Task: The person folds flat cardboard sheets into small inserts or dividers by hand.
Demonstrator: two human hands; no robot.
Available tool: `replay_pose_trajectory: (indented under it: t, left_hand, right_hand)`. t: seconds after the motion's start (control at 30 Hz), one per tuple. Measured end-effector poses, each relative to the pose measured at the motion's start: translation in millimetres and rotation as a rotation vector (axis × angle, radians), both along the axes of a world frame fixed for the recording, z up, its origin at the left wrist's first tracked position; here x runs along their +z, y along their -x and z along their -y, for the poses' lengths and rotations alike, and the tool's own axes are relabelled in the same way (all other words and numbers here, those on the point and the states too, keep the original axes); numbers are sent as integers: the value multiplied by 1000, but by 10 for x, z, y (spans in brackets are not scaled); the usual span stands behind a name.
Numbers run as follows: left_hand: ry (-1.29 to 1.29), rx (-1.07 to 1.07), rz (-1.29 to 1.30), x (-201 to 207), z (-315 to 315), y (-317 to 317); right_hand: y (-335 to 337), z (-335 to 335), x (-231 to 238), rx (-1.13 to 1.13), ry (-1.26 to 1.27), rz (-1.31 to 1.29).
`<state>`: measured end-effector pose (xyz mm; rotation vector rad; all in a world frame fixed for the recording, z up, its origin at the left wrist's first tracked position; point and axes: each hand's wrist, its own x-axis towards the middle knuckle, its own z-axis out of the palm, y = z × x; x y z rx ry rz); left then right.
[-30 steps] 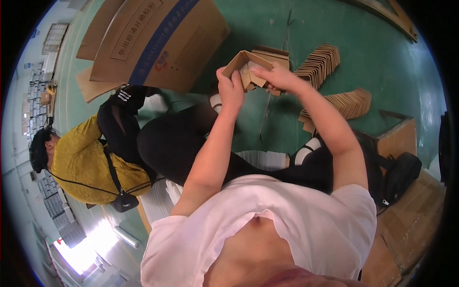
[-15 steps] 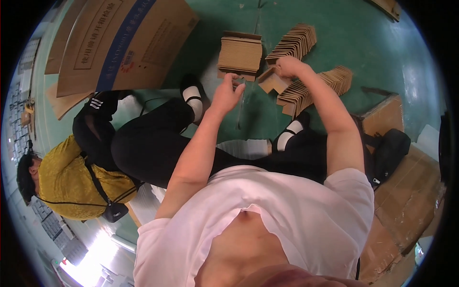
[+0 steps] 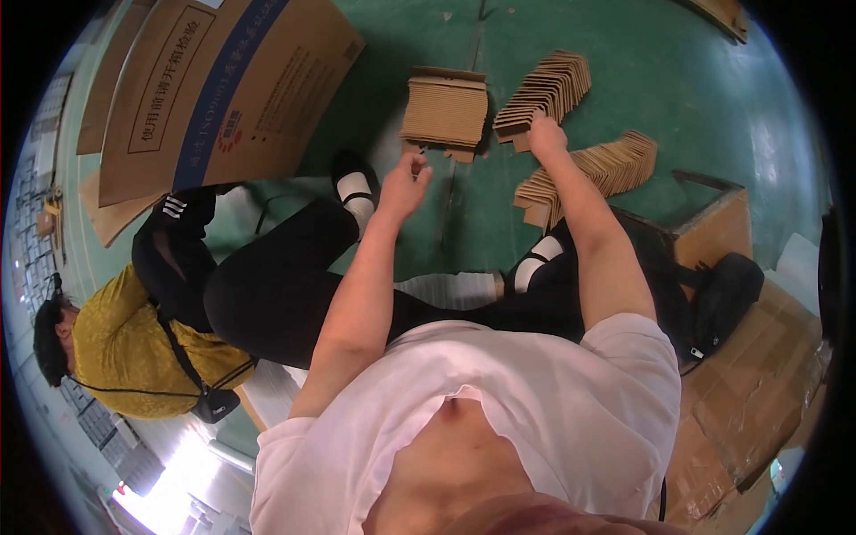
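Note:
A row of folded brown cardboard pieces [image 3: 446,111] lies on the green floor ahead of me. My left hand [image 3: 407,189] is just below its near left corner, fingers loosely bent and apart, with nothing visible in them. Right of that row is a second row of nested, angled cardboard pieces [image 3: 551,85]. At its near end my right hand [image 3: 547,140] has its fingers closed on a folded cardboard piece [image 3: 512,138], though the fingertips are partly hidden. Beneath my right forearm runs a third row of angled cardboard pieces [image 3: 615,165], partly covered by the arm.
A large printed carton [image 3: 241,98] stands at the far left. On the left a person in a yellow top [image 3: 147,330] sits close by. To my right are a cardboard box [image 3: 713,227], a black bag [image 3: 727,299] and flattened brown cardboard [image 3: 758,374].
My left hand has drawn left and slightly nearer to me. The right hand has shifted a little; the angled piece that jutted out below it now sits against the near end of the second row.

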<state>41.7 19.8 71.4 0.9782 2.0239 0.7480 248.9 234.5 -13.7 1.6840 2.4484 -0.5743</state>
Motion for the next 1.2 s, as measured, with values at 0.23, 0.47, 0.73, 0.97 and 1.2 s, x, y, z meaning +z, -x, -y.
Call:
replay_pose_trajectory:
  t: [0.23, 0.47, 0.73, 0.97, 1.2]
  left_hand:
    - [86, 244, -5, -958, 106, 404]
    - [74, 300, 79, -1383, -58, 531]
    - [57, 229, -140, -1176, -327, 411]
    - [296, 5, -178, -882, -79, 386]
    - [-318, 276, 434, -196, -189, 633]
  right_hand:
    - [502, 310, 70, 90, 61, -101]
    - [718, 821, -45, -507, 651, -598]
    - [686, 1017, -115, -541, 632, -630]
    - [461, 910, -257, -27, 409, -396]
    - [701, 383, 757, 19, 1301, -565]
